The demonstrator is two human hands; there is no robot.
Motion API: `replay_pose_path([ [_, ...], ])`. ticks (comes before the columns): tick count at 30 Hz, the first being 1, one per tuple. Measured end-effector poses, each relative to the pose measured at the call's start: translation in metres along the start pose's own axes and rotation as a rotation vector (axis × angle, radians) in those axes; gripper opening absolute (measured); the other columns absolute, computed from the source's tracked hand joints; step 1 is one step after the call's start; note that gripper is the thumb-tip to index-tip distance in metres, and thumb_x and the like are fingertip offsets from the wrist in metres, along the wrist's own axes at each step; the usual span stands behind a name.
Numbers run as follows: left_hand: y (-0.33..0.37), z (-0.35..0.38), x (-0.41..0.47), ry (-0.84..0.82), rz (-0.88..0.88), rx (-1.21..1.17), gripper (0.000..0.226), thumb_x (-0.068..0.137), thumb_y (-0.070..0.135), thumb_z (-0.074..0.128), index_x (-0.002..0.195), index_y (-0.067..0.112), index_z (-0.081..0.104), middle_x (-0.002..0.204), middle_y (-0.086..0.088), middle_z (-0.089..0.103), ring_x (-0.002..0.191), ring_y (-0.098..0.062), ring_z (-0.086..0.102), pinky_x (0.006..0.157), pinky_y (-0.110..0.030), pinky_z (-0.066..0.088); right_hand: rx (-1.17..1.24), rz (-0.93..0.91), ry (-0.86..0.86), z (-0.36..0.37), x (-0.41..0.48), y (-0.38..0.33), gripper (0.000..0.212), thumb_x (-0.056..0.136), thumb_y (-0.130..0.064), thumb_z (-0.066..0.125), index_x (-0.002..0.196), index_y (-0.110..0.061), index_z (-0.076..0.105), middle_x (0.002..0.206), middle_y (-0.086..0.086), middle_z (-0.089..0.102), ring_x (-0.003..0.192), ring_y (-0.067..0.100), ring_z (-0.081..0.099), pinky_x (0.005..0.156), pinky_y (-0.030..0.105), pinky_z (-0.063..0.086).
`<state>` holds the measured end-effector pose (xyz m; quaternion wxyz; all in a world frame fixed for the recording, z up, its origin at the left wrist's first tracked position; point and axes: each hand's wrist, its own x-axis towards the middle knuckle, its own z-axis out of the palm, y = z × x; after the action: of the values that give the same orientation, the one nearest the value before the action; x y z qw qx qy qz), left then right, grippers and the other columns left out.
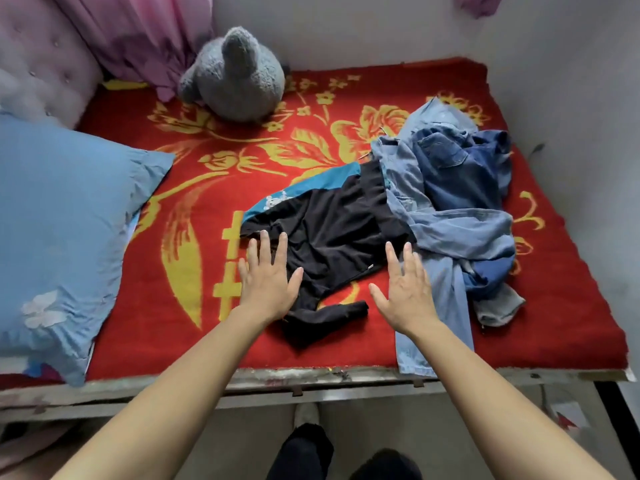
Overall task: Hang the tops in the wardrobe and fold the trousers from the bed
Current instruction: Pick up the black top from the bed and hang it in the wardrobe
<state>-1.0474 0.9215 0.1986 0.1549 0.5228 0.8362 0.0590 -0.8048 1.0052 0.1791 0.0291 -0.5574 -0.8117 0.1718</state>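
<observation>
Left hand (266, 278): grip unclenched, fingers laid flat on black top (332, 230), centre.
Right hand (407, 292): grip unclenched, fingers spread beside denim pile (453, 202).

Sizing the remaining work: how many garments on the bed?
3: black top in the middle; light-blue denim to its right; dark-blue denim atop that. The pile may hide more.
</observation>
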Motion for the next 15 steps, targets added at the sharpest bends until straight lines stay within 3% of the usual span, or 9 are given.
replay_pose_path([
  [10, -0.032, 0.184, 0.133, -0.215, -0.041, 0.084, 0.086, 0.093, 0.066, 0.035, 0.154, 0.030, -0.013, 0.161, -0.009, -0.022, 0.148, -0.036, -0.013, 0.115, -0.061, 0.014, 0.127, 0.196, -0.234, 0.179, 0.127, 0.048, 0.091, 0.093, -0.046, 0.057, 0.159, -0.021, 0.000, 0.163, 0.022, -0.004, 0.150, 0.039, 0.008, 0.122, 0.044, 0.013],
  [15, -0.051, 0.275, 0.156, -0.403, -0.019, 0.190, 0.100, 0.082, 0.078, 0.042, 0.151, 0.038, -0.019, 0.157, -0.006, -0.031, 0.146, -0.039, -0.019, 0.110, -0.068, 0.013, 0.120, 0.199, -0.209, 0.247, 0.158, 0.071, 0.096, 0.088, -0.030, 0.067, 0.159, -0.024, 0.003, 0.162, 0.026, -0.005, 0.148, 0.043, 0.010, 0.121, 0.047, 0.018],
])
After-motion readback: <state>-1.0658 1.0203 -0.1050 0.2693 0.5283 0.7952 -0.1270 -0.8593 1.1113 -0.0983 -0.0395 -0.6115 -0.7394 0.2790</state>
